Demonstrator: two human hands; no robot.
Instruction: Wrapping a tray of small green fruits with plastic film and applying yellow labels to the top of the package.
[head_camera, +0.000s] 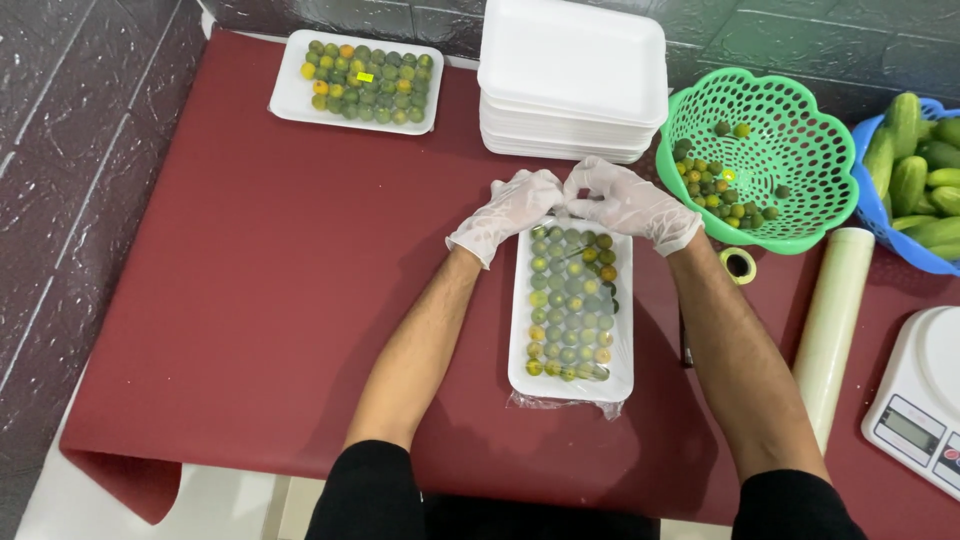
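Gloves on, left hand (505, 213) and right hand (630, 205) both pinch the cling film at the far end of the white tray (571, 385) of small green citrus (570, 300), mid-table on the red cloth (270, 300), green basket (800, 215) just right.

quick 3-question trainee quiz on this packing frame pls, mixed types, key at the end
1. True or false: both gloved hands, left hand and right hand, meet at the far end of the film-covered tray of small citrus.
2. What lies between the green basket and the kitchen scale? A) a knife B) a roll of cling film C) a bottle
3. Fill in: the stack of empty white trays stands between the finished fruit tray and the green ____.

Key: 1 true; 2 B; 3 basket
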